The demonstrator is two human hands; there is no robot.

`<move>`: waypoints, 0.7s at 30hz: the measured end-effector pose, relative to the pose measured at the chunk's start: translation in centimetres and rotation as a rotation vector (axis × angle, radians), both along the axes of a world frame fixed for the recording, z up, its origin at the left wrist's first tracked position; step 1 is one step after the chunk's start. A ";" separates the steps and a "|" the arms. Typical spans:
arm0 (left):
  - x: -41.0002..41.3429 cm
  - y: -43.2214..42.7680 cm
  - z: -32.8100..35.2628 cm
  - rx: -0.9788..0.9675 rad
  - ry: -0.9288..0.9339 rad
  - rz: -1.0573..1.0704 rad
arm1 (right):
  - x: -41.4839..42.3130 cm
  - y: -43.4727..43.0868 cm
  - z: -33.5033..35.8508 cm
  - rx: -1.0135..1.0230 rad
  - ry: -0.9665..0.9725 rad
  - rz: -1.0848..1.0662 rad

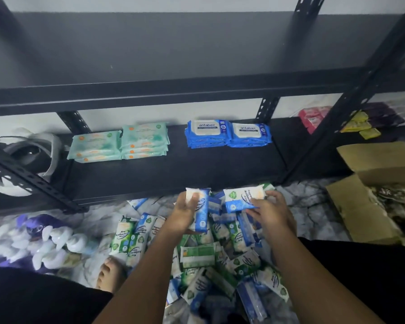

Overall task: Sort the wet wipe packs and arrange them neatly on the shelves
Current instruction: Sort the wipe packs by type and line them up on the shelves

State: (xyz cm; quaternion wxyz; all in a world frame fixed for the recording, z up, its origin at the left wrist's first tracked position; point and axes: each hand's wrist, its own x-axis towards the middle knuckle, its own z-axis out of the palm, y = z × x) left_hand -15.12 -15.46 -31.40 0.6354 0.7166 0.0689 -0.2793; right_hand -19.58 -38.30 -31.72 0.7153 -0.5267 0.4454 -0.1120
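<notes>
A heap of small blue-and-white and green-and-white wipe packs (220, 256) lies on the marble-patterned floor in front of a black metal shelf (173, 169). My left hand (185, 213) holds a stack of blue-and-white packs (200, 206) upright above the heap. My right hand (270, 211) grips another blue-and-white pack (242, 198) beside it. On the low shelf stand two stacks of pale green packs (119, 142) and two stacks of blue packs (227, 133).
An open cardboard box (374, 195) stands on the floor at the right. Pink, yellow and purple packs (337, 120) lie on the neighbouring shelf. A purple-and-white bag (40, 239) lies at the left, near my bare foot (109, 274). A white fan (28, 155) sits at the shelf's left end.
</notes>
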 end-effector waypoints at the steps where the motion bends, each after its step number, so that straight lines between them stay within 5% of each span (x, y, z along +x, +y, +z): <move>1: 0.5 -0.2 0.0 -0.033 0.066 -0.038 | 0.4 -0.1 -0.2 -0.003 0.003 -0.007; 5: 3.5 -1.6 -1.1 0.053 0.050 -0.177 | 2.8 -1.1 -1.6 -0.017 0.037 -0.048; 11: 10.3 -4.0 -3.5 0.254 -0.207 0.059 | 8.6 -3.2 -3.8 -0.013 0.060 -0.093; 21: 22.1 -6.8 -11.4 0.356 -0.215 0.232 | 20.4 -5.9 -9.5 -0.034 0.057 -0.065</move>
